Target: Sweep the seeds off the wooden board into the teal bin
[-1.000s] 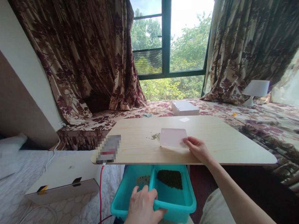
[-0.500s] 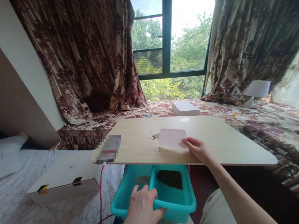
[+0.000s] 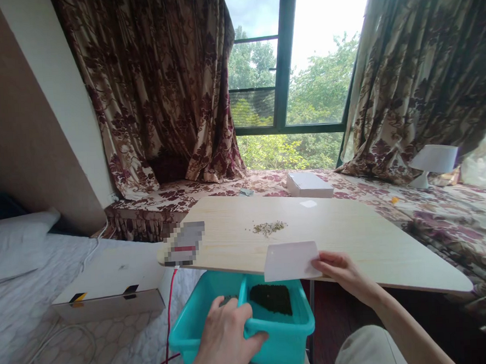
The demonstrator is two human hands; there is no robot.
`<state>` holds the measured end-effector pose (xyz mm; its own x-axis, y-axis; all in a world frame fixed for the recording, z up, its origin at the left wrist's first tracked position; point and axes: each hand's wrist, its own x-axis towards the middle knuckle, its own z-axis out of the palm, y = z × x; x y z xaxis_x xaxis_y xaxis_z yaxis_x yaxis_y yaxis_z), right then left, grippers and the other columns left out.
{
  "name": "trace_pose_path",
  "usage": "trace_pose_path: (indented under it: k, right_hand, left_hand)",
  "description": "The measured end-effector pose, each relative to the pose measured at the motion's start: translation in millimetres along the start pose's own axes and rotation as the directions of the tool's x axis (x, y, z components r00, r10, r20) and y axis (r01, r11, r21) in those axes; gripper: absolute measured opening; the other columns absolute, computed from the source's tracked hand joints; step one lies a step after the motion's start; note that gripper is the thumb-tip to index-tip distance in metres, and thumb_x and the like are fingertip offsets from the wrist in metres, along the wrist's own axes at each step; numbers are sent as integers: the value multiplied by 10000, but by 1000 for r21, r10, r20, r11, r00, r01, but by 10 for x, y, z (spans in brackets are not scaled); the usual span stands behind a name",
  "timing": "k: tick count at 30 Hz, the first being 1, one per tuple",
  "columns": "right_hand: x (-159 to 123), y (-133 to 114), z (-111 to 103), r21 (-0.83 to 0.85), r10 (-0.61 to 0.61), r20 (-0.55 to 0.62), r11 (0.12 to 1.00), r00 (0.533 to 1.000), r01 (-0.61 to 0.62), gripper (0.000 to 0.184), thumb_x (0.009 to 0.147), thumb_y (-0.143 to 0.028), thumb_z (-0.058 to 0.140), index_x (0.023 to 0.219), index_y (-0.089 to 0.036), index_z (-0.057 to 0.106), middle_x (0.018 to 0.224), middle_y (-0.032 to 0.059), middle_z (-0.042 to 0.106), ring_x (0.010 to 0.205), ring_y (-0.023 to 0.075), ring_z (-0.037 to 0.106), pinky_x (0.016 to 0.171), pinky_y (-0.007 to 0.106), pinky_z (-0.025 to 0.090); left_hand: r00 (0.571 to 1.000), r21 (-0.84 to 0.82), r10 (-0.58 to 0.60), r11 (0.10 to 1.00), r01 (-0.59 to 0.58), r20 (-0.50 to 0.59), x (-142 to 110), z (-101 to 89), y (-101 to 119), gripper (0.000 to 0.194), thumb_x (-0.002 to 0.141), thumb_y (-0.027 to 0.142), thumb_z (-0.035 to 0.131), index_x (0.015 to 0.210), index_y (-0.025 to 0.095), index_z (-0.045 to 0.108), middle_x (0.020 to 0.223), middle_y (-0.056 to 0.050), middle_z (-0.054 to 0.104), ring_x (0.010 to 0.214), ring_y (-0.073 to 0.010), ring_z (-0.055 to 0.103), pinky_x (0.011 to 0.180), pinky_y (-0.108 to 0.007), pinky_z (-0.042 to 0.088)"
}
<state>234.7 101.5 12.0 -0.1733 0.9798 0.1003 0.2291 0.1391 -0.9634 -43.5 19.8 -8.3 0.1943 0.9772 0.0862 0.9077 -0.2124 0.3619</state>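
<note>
My right hand (image 3: 336, 267) pinches the right edge of a thin whitish rectangular sheet (image 3: 291, 260), which hangs over the front edge of the table. Below it is a teal plastic bin (image 3: 309, 315) with a divider down the middle. Its right compartment holds a heap of dark granules (image 3: 270, 299); a few small bits show in the left one, partly hidden by my hand. Closed over the bin's near rim at the divider, my left hand (image 3: 231, 331) holds it from the front. Behind the sheet, a small scatter of greenish-brown grains (image 3: 269, 227) lies on the table.
The pale wooden table (image 3: 378, 239) carries a pixelated phone-like device (image 3: 187, 243) with a red cable (image 3: 169, 318) at left, and a white paper square (image 3: 308, 204). A white box (image 3: 109, 283) lies on the bed. Another box (image 3: 309, 184) and a lamp (image 3: 435, 159) stand by the window.
My right hand has drawn the sheet toward me, from the grains to the table's front edge, exposing more of the scatter. The left hand stays on the bin. The view has shifted slightly.
</note>
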Motion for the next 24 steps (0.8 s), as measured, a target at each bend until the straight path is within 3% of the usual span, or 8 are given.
trace_pose_path:
  k: [3, 5, 8, 11, 19, 24]
  right_hand:
    - [27, 5, -124, -44, -44, -235, 998, 971, 35, 335, 634, -509, 698, 714, -185, 734, 712, 62, 724, 571, 168, 595, 494, 259, 472]
    - [123, 40, -187, -72, -99, -430, 995, 897, 76, 344, 612, -514, 697, 715, -188, 739, 717, 73, 730, 563, 172, 591, 478, 263, 463]
    - [272, 117, -213, -76, -103, -576, 994, 811, 72, 345, 635, -483, 668, 777, -179, 748, 744, 78, 739, 582, 188, 613, 481, 275, 466]
    - [337, 191, -182, -91, -107, -589, 994, 801, 66, 315, 657, -447, 644, 786, -178, 746, 772, 78, 746, 635, 209, 642, 517, 288, 481]
    - [283, 244, -167, -158, -182, -480, 980, 858, 120, 329, 684, -488, 626, 751, -187, 740, 789, 70, 751, 755, 248, 674, 693, 343, 518]
    - [299, 258, -172, -164, -184, -457, 979, 870, 121, 345, 668, -504, 635, 751, -187, 744, 790, 75, 752, 765, 256, 677, 712, 353, 521]
  left_hand:
    - [998, -20, 35, 999, -35, 43, 25, 25, 129, 193, 723, 409, 660, 703, 224, 608, 799, -9, 607, 919, -216, 554, 977, -357, 301]
    - [992, -40, 76, 997, -73, 96, 53, 76, 216, 213, 700, 432, 677, 737, 227, 634, 826, -15, 613, 916, -216, 558, 977, -360, 302]
    - [982, -5, 106, 994, -107, 155, 93, 172, 289, 248, 687, 451, 670, 774, 219, 660, 863, -40, 614, 903, -228, 556, 972, -389, 306]
    - [982, 9, 87, 996, -89, 170, 106, 235, 303, 260, 697, 457, 647, 798, 219, 668, 885, -49, 613, 917, -237, 547, 949, -392, 326]
    - [957, 24, 114, 992, -124, 266, 113, 271, 400, 289, 659, 453, 664, 829, 220, 678, 951, -64, 606, 957, -246, 550, 982, -385, 304]
    - [962, 23, 144, 988, -153, 233, 96, 303, 395, 272, 671, 458, 651, 818, 230, 675, 928, -52, 591, 886, -227, 576, 970, -381, 305]
